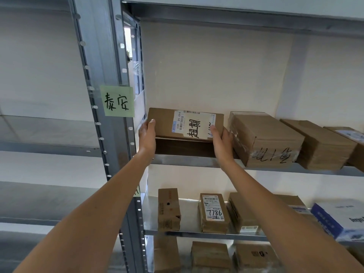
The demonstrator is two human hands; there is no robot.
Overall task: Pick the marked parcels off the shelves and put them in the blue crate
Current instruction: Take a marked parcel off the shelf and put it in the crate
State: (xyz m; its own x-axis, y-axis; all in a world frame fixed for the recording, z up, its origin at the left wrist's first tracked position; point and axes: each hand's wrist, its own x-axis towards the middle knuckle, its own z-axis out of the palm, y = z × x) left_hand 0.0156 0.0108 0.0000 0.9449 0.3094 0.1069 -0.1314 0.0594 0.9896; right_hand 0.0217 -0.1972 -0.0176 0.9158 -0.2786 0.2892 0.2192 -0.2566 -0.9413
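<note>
My left hand (147, 134) grips the left end of a flat cardboard parcel (167, 123) and my right hand (221, 141) grips its right end, thumbs on top. The parcel, with a white label and black handwriting, sits on a darker box at the left end of the upper shelf (197, 161), just beside a taped brown box (266, 140).

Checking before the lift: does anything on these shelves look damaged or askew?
No damage shows. The parcel held between the left hand and right hand is tipped up at the front. The taped box beside it sits turned at an angle, its loose clear wrap wrinkled.
</note>
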